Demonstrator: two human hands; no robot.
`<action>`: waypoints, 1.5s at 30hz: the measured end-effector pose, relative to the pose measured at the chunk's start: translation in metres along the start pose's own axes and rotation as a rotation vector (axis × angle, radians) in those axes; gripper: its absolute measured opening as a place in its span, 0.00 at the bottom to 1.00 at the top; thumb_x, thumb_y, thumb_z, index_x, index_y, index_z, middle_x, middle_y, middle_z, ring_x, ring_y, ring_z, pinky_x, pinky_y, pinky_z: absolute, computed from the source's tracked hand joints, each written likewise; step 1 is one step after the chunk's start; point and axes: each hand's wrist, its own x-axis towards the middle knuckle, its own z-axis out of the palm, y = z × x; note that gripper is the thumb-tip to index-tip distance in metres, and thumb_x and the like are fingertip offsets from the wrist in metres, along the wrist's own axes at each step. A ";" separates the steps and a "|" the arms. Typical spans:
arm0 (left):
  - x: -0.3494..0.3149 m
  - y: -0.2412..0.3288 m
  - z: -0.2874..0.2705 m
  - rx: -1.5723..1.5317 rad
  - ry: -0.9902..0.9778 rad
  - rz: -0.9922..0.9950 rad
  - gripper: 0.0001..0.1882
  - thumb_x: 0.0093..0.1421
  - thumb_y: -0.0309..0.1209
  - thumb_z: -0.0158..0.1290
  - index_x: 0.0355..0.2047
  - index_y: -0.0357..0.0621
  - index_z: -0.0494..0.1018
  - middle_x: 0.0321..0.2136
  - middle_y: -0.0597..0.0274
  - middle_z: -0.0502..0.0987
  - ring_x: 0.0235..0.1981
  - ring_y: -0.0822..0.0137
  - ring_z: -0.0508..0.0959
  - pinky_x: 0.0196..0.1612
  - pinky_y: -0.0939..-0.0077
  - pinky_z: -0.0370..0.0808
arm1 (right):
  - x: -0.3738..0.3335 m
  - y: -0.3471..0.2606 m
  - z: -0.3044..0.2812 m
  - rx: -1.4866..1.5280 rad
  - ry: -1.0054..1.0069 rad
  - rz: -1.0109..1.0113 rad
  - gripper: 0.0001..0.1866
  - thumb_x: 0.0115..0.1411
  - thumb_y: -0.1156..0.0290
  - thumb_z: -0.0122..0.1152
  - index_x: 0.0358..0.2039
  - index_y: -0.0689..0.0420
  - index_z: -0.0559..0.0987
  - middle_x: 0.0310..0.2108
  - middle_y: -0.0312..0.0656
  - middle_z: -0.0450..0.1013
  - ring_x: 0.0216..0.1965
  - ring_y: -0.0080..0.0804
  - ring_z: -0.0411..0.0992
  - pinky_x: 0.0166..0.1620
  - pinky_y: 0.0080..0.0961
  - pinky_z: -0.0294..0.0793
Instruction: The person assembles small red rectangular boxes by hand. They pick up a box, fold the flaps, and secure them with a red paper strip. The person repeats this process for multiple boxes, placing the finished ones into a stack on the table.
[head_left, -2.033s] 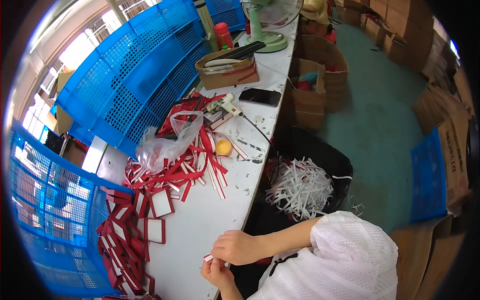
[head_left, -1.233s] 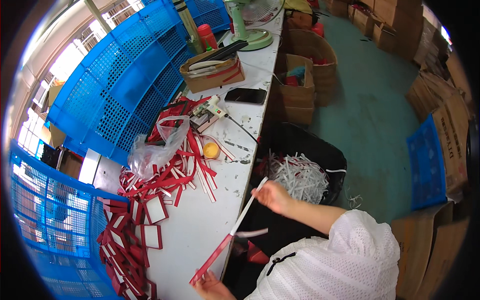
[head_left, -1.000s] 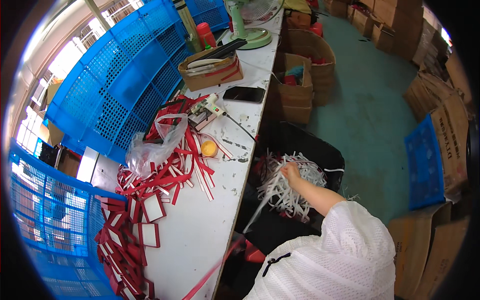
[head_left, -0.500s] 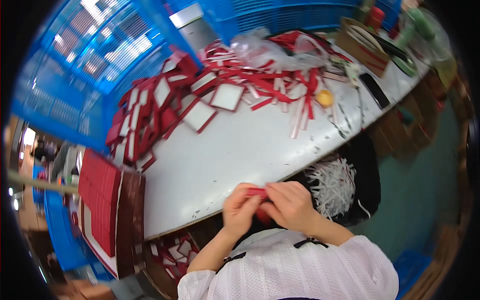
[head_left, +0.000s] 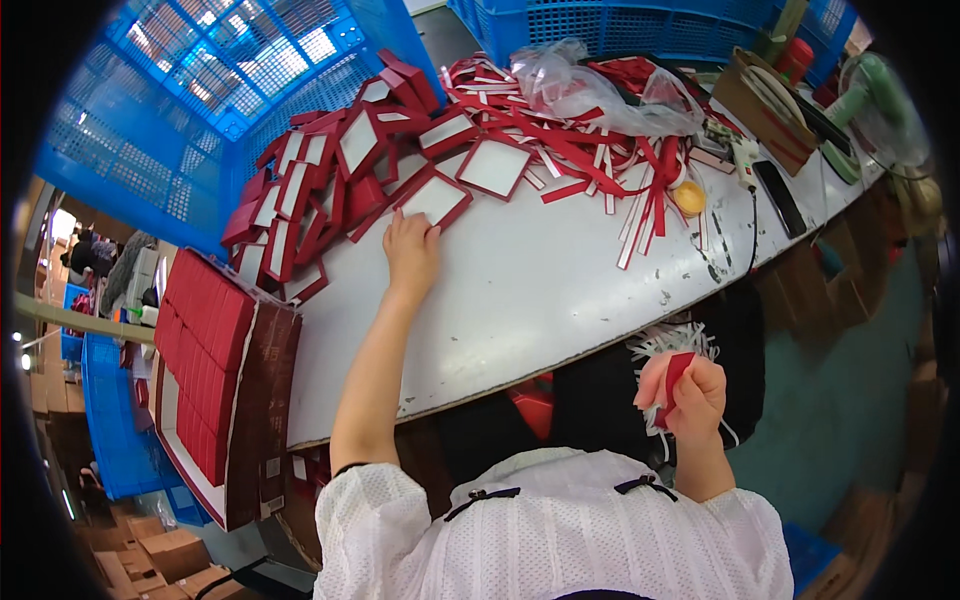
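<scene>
My left hand (head_left: 410, 252) reaches over the white table (head_left: 500, 310), its fingertips apart and touching the near edge of a small square red box (head_left: 437, 200) with a white face. That box lies at the front of a heap of similar red boxes (head_left: 335, 180). My right hand (head_left: 695, 395) is raised past the table's near edge, closed around a short red strip (head_left: 678, 375). Below this hand, white paper-like strips (head_left: 655, 345) show in a dark container, partly hidden by it.
Red and white strips (head_left: 600, 170) and a clear plastic bag (head_left: 575, 95) lie at the back. A yellow round pot (head_left: 689, 198) and black phone-like object (head_left: 780, 198) sit at right. A carton of red boxes (head_left: 205, 360) stands left; blue crates (head_left: 150, 170) rise behind.
My hands, together on a small red piece before, have parted. The left has moved forward to the red box; the right has moved right, holding the red strip. The view has shifted slightly.
</scene>
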 end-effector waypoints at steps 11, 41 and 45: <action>-0.073 0.129 -0.088 -2.193 -0.263 -0.654 0.22 0.64 0.43 0.30 0.45 0.37 0.63 0.42 0.51 0.71 0.43 0.57 0.73 0.48 0.62 0.70 | 0.045 0.030 0.029 -0.015 0.200 0.242 0.03 0.55 0.76 0.51 0.29 0.63 0.70 0.25 0.37 0.70 0.26 0.19 0.68 0.31 0.16 0.69; -0.105 0.182 -0.108 -1.803 -0.149 -0.407 0.15 0.65 0.33 0.30 0.45 0.37 0.57 0.39 0.51 0.70 0.36 0.61 0.75 0.39 0.67 0.75 | 0.028 0.002 0.039 -0.584 -0.263 -0.041 0.05 0.52 0.77 0.49 0.20 0.63 0.69 0.17 0.44 0.62 0.18 0.39 0.62 0.22 0.29 0.61; -0.110 0.181 -0.105 -1.843 -0.110 -0.432 0.19 0.64 0.39 0.29 0.44 0.34 0.58 0.39 0.47 0.70 0.38 0.55 0.75 0.38 0.63 0.76 | 0.027 0.003 0.038 -0.556 -0.267 -0.053 0.06 0.51 0.78 0.50 0.18 0.63 0.68 0.16 0.44 0.62 0.17 0.39 0.61 0.21 0.30 0.60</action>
